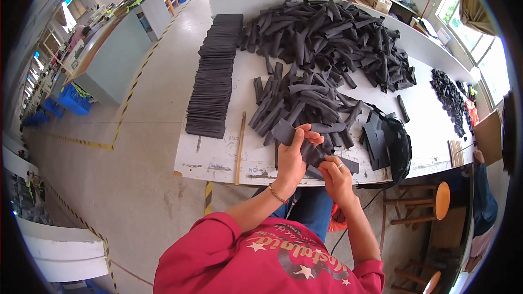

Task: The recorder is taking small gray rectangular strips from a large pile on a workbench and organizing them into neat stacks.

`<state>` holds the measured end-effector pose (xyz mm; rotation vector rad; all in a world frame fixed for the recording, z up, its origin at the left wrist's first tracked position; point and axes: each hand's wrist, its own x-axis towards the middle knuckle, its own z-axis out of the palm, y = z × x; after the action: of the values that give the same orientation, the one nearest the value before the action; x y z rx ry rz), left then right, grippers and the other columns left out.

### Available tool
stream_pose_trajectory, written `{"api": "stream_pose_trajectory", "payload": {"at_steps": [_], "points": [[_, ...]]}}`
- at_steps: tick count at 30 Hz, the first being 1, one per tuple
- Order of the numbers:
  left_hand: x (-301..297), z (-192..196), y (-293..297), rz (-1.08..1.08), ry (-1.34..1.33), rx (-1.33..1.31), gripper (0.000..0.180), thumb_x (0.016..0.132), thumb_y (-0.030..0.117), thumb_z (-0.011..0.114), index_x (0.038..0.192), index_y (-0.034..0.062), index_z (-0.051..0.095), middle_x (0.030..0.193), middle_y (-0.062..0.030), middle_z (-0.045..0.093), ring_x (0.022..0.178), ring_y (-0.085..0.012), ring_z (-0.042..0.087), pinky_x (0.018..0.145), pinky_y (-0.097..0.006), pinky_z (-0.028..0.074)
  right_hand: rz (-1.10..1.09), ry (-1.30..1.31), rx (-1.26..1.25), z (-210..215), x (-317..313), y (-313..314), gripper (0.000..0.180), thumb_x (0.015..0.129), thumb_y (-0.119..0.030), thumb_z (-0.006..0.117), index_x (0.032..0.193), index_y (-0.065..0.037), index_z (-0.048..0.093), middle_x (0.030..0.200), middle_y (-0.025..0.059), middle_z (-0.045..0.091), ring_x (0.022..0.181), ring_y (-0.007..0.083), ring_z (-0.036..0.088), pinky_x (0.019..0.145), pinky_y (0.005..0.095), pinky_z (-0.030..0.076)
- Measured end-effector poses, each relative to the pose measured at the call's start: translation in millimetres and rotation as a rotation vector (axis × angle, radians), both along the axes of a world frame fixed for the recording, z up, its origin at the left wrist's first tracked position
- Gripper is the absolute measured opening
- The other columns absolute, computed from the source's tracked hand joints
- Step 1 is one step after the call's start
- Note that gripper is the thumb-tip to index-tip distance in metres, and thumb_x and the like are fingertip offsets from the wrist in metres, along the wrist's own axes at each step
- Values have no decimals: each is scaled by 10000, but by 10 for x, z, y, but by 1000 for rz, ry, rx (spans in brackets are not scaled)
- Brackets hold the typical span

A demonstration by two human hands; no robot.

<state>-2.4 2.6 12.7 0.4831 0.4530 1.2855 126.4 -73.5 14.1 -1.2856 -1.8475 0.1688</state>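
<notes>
While left hand (291, 159) grips dark strip (313, 154), right hand (336, 178) (ringed) pinches it; pile (332, 35) beyond.

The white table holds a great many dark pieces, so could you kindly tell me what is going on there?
A person in a red top holds a dark piece between the left hand and the right hand, at the near edge of the white table. Just beyond lie loose, curled pieces, with a larger heap further back. To the left, flat dark pieces are lined up in a long, tight row.
</notes>
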Motion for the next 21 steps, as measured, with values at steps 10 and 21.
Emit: {"api": "stream_pose_trajectory", "payload": {"at_steps": [10, 21], "points": [[4, -32, 4, -14, -28, -3, 317, 1002, 248, 513, 1127, -38, 567, 916, -110, 659, 858, -217, 652, 835, -331, 515, 17, 8, 1, 4, 18, 54, 152, 778, 48, 677, 893, -3, 591, 922, 177, 616, 748, 355, 618, 651, 378, 504], [44, -91, 13, 52, -36, -2, 333, 992, 271, 531, 1144, -23, 572, 886, -80, 663, 841, -198, 651, 824, -322, 524, 38, 8, -30, 4, -17, 90, 174, 761, 63, 671, 895, 3, 578, 929, 151, 595, 769, 344, 606, 655, 389, 498]]}}
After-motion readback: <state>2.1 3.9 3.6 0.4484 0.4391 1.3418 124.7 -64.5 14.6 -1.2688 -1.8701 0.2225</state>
